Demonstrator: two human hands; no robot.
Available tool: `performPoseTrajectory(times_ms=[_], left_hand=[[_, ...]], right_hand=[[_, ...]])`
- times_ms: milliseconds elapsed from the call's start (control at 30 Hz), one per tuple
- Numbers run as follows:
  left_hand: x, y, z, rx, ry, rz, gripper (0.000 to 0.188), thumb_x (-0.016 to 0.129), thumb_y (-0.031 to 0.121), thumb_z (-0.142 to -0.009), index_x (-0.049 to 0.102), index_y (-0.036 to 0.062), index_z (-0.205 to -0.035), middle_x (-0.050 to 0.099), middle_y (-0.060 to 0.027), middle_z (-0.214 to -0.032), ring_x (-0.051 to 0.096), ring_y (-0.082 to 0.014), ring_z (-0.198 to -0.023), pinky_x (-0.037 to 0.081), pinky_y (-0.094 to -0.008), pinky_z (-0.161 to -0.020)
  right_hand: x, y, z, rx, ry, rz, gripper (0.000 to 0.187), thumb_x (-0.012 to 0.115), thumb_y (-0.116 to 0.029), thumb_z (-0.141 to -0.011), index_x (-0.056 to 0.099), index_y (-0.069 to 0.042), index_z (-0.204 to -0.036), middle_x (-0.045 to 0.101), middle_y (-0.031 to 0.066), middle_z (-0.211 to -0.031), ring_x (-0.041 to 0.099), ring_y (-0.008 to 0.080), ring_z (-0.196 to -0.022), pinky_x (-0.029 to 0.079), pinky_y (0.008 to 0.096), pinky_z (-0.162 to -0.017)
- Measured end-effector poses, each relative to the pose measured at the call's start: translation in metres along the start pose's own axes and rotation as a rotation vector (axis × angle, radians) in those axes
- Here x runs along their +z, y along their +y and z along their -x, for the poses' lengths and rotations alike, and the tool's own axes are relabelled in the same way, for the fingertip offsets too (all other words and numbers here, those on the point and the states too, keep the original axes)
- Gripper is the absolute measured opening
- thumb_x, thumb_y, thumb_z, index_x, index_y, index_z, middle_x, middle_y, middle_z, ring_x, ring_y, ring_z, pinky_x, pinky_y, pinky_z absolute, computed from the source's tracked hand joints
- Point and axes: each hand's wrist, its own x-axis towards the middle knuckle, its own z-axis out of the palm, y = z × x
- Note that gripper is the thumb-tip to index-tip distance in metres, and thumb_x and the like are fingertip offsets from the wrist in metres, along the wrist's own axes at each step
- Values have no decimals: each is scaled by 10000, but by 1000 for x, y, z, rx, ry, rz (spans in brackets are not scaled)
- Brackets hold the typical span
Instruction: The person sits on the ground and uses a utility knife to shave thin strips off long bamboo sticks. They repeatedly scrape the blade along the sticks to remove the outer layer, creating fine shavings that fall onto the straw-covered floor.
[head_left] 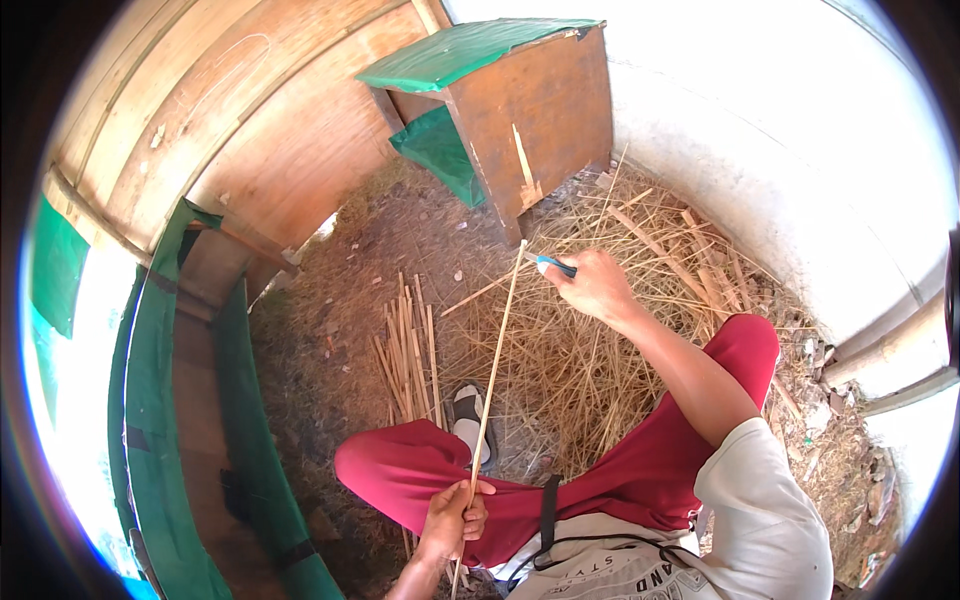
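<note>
A long, thin bamboo strip [498, 345] slants upward from my lap toward the wooden cabinet. My left hand [455, 518] is closed around its lower part, near my red-trousered knee. Out ahead, my right hand [592, 283] grips a small knife with a blue handle [556, 266]. Its short blade lies at the strip's far tip, seemingly touching it. A bundle of split bamboo strips [408, 350] rests on the ground left of the held strip, in front of my left knee.
Thin shavings [570, 370] pile up between my legs and beyond. A brown wooden cabinet [545, 120] with a green top stands ahead. Broader bamboo pieces [705, 275] lie by the white wall [740, 150]. Green-covered framing [165, 440] runs along the left, below a plywood wall [260, 120].
</note>
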Motion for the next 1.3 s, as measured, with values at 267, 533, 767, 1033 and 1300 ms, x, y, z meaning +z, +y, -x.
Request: performPoseTrajectory(times_ms=[267,533,767,1033,1300], left_hand=[[5,3,-6,-3,-17,2,341,338,244,-1089,554,-19,-1077,337,27,-629,303,-64,-484,254,-221,-413],[15,17,-37,24,-116,118,346,337,251,-1097,563,-11,-1109,355,34,-657,309,-58,-496,275,-209,-425],[23,26,-50,33,-130,105,355,322,255,-1098,567,-1,-1106,349,37,-662,304,-53,-498,269,-205,-425],[30,29,-53,42,-112,121,347,317,247,-1085,564,4,-1064,328,51,-625,285,-46,-465,241,-207,-402],[35,36,-58,60,-137,162,324,368,265,-1075,572,13,-1063,311,61,-622,278,-39,-461,228,-203,-392]], right_hand=[[-1,1,1,22,-27,-30,454,565,-513,-979,732,-142,-1178,527,35,-466,428,106,-364,321,318,-359],[15,-13,45,-321,-231,-86,490,547,-505,-983,753,-78,-1107,551,43,-463,465,138,-350,368,323,-344],[16,-18,58,-344,-174,-93,348,646,-429,-921,771,-146,-1081,613,118,-529,596,265,-449,496,398,-480],[19,-13,55,-391,-161,-120,347,659,-402,-934,766,-105,-1077,593,89,-499,540,204,-384,435,363,-420],[11,-20,58,-350,-219,-93,354,627,-428,-936,770,-138,-1080,628,126,-547,607,259,-446,493,387,-450]])
